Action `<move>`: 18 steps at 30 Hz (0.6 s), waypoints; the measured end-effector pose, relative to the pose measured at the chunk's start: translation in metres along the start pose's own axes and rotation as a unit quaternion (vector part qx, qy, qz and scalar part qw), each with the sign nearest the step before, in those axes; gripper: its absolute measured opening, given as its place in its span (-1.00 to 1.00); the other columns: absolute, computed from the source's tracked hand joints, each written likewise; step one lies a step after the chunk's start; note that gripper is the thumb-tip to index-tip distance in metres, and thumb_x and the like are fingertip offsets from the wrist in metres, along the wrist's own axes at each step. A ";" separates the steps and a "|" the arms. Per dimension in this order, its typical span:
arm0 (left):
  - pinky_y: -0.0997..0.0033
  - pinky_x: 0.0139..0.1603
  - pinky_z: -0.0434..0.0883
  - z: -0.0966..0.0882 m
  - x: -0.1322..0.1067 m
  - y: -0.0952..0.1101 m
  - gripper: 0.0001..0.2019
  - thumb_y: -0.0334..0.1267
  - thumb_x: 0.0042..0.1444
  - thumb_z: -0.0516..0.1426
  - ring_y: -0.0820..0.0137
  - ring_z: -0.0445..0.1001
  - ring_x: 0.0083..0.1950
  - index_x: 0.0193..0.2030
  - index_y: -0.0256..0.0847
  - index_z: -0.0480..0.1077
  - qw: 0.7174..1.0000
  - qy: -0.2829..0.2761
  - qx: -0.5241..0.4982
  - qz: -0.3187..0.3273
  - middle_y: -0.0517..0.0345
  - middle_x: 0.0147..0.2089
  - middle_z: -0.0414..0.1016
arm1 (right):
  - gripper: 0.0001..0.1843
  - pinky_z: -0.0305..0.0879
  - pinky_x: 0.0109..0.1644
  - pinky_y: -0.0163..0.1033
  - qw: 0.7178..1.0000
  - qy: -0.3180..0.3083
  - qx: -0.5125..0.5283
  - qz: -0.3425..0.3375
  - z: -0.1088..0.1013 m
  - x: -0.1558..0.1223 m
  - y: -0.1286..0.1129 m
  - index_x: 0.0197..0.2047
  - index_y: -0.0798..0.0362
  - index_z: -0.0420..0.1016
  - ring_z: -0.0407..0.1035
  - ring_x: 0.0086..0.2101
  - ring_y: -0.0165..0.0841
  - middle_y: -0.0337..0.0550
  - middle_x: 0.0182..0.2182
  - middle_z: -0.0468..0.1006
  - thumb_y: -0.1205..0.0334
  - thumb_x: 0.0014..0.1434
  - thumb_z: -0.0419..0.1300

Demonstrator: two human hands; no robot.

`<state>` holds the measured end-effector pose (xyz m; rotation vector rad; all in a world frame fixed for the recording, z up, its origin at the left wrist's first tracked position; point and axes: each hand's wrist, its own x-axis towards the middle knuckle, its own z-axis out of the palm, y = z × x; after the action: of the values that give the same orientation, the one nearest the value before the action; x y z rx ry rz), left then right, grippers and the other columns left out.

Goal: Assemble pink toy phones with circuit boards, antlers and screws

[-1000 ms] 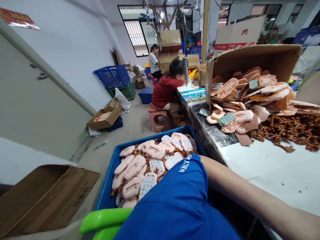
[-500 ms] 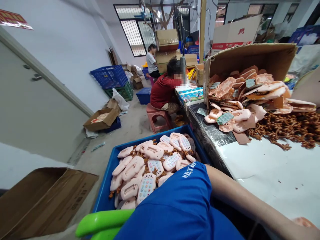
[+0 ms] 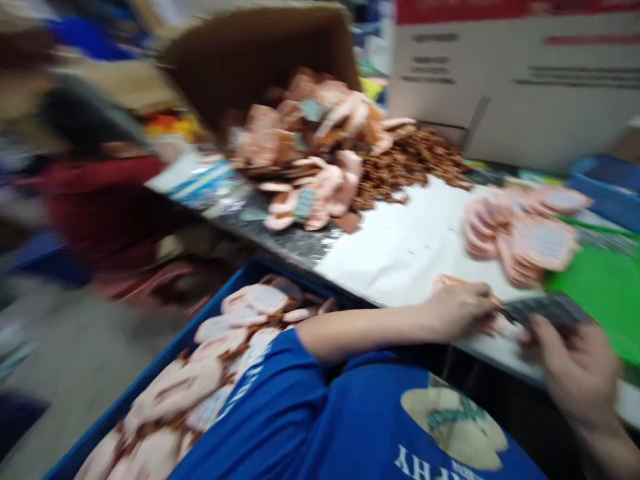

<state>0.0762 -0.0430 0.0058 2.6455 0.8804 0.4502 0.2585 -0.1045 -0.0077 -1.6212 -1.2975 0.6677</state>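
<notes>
Everything is smeared by motion. My left hand is closed over the table's front edge, on a pink plastic shell that shows past the fingers. Just to its right, my right hand is wrapped round a dark grey tool. A thin tip of the tool points toward my left fingers; its kind is too blurred to tell. Beyond my hands, stacked pink toy phone halves lie on the white table top, beside a green tray or sheet.
A tipped carton spills pink shells by a heap of brown plastic parts. A blue crate of toy phones stands at my left. Behind are a large white carton, a blue bin and a person in red.
My view has swung to the right. Both hands and the dark grey tool are now in view; before, mostly my left arm showed. The person in red has shifted to the left edge.
</notes>
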 end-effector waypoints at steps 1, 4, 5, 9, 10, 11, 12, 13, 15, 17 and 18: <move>0.45 -0.26 0.42 0.004 0.000 -0.006 -0.75 -0.25 0.36 0.06 0.43 0.46 -0.29 -0.26 -0.28 0.51 1.000 0.005 -0.012 0.008 0.04 -0.24 0.48 | -0.65 0.41 -0.48 -0.23 0.999 0.030 0.000 0.020 -0.003 -0.004 0.002 -0.22 0.03 0.46 0.41 -0.55 -0.35 -0.22 -0.49 0.53 -0.10 0.20 0.31; 0.40 -0.19 0.42 0.008 0.002 -0.021 -0.70 -0.26 0.40 -0.03 0.37 0.44 -0.24 -0.19 -0.32 0.50 0.996 0.022 -0.064 0.059 -0.01 -0.21 0.44 | -0.71 0.40 -0.46 -0.22 0.999 0.035 -0.019 -0.023 -0.005 -0.001 0.005 -0.24 0.01 0.38 0.42 -0.60 -0.36 -0.27 -0.56 0.55 -0.04 0.24 0.25; 0.41 -0.19 0.42 0.008 0.002 -0.023 -0.70 -0.28 0.39 -0.04 0.38 0.44 -0.23 -0.18 -0.32 0.50 0.994 0.040 -0.078 0.072 -0.01 -0.21 0.43 | -0.73 0.41 -0.45 -0.23 0.999 0.028 -0.025 -0.030 -0.005 0.002 0.004 -0.25 0.01 0.35 0.43 -0.60 -0.37 -0.28 -0.58 0.55 0.00 0.26 0.23; 0.47 -0.28 0.40 0.006 -0.001 -0.021 -0.77 -0.32 0.35 0.04 0.43 0.44 -0.31 -0.24 -0.29 0.51 0.988 0.099 -0.097 0.069 0.06 -0.28 0.43 | -0.80 0.39 -0.43 -0.27 0.998 0.001 -0.015 -0.054 -0.005 0.004 -0.001 -0.27 0.00 0.31 0.44 -0.60 -0.40 -0.32 -0.59 0.54 0.09 0.29 0.19; 0.48 -0.30 0.39 0.006 0.000 -0.021 -0.78 -0.33 0.34 0.06 0.44 0.44 -0.33 -0.25 -0.28 0.51 0.987 0.115 -0.094 0.065 0.08 -0.31 0.44 | -0.81 0.40 -0.42 -0.28 0.998 -0.002 -0.009 -0.057 -0.004 0.004 -0.001 -0.26 0.00 0.30 0.44 -0.59 -0.40 -0.32 -0.59 0.53 0.10 0.29 0.19; 0.49 -0.31 0.38 0.006 0.001 -0.022 -0.79 -0.33 0.33 0.07 0.45 0.44 -0.35 -0.26 -0.28 0.51 0.986 0.128 -0.090 0.064 0.10 -0.33 0.44 | -0.81 0.40 -0.41 -0.28 0.998 -0.003 -0.003 -0.057 -0.003 0.005 0.000 -0.26 0.00 0.30 0.44 -0.58 -0.41 -0.32 -0.58 0.53 0.10 0.29 0.19; 0.49 -0.32 0.39 0.006 0.003 -0.023 -0.80 -0.34 0.33 0.08 0.45 0.45 -0.35 -0.26 -0.27 0.52 0.984 0.139 -0.087 0.067 0.10 -0.34 0.45 | -0.81 0.39 -0.40 -0.29 0.999 -0.003 0.005 -0.053 -0.002 0.006 0.002 -0.25 0.00 0.30 0.44 -0.58 -0.41 -0.32 -0.58 0.53 0.10 0.29 0.19; 0.50 -0.32 0.39 0.005 0.005 -0.024 -0.80 -0.34 0.33 0.08 0.46 0.46 -0.35 -0.26 -0.28 0.52 0.983 0.145 -0.084 0.073 0.10 -0.34 0.46 | -0.81 0.38 -0.40 -0.30 0.999 -0.004 0.016 -0.046 0.000 0.007 0.004 -0.25 0.00 0.29 0.43 -0.58 -0.42 -0.33 -0.58 0.51 0.10 0.30 0.18; 0.50 -0.32 0.42 0.001 0.008 -0.025 -0.79 -0.35 0.33 0.06 0.45 0.49 -0.35 -0.26 -0.27 0.51 0.981 0.149 -0.081 0.095 0.07 -0.32 0.49 | -0.81 0.33 -0.44 -0.33 0.999 -0.008 0.036 -0.035 0.004 0.009 0.005 -0.24 0.00 0.27 0.39 -0.59 -0.44 -0.34 -0.58 0.48 0.09 0.31 0.15; 0.50 -0.32 0.44 -0.004 0.008 -0.023 -0.81 -0.35 0.33 0.07 0.44 0.52 -0.34 -0.23 -0.26 0.51 0.981 0.132 -0.078 0.116 0.07 -0.32 0.51 | -0.83 0.24 -0.48 -0.36 0.998 -0.017 0.039 -0.040 0.007 0.010 0.003 -0.27 -0.01 0.24 0.33 -0.60 -0.47 -0.36 -0.59 0.43 0.13 0.33 0.10; 0.50 -0.32 0.46 -0.007 0.006 -0.023 -0.83 -0.33 0.32 0.08 0.43 0.54 -0.33 -0.20 -0.24 0.52 0.983 0.120 -0.074 0.120 0.08 -0.29 0.53 | -0.83 0.21 -0.48 -0.37 0.999 -0.008 0.027 -0.043 0.009 0.012 0.001 -0.30 -0.01 0.24 0.32 -0.60 -0.48 -0.36 -0.59 0.42 0.15 0.32 0.11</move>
<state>0.0664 -0.0201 0.0044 2.6030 0.5662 0.8745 0.2551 -0.0904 -0.0106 -1.5110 -1.3408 0.6584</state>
